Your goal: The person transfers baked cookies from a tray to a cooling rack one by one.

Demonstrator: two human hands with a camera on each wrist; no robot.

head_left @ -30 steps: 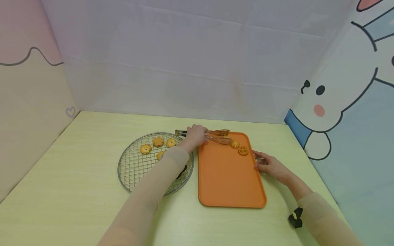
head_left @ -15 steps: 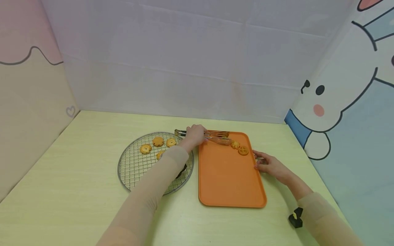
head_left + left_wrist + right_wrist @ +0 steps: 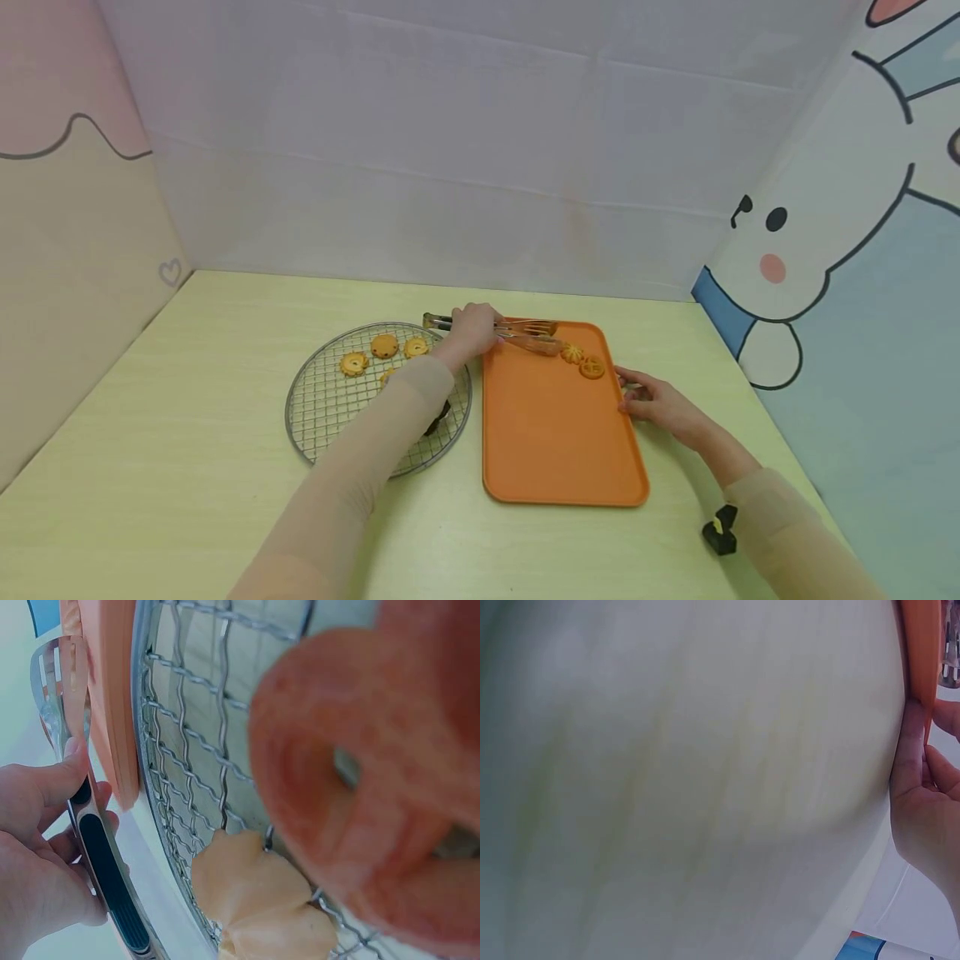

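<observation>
My left hand grips metal tongs by their black-padded handle. The tong tips lie close together over the far end of an orange tray, just left of two cookies on it. My right hand rests on the table against the tray's right edge, fingers touching the rim. A round wire rack to the left of the tray holds several cookies; my left forearm crosses over it. In the left wrist view the rack and cookies are blurred and close.
A yellow-green table is enclosed by pale screens at the back and both sides. A small black and yellow clip lies near my right sleeve at the table's front right.
The tong arms, spread apart a second ago, have come close together. The tips stay at the tray's far end beside the cookies. My right hand has not moved.
</observation>
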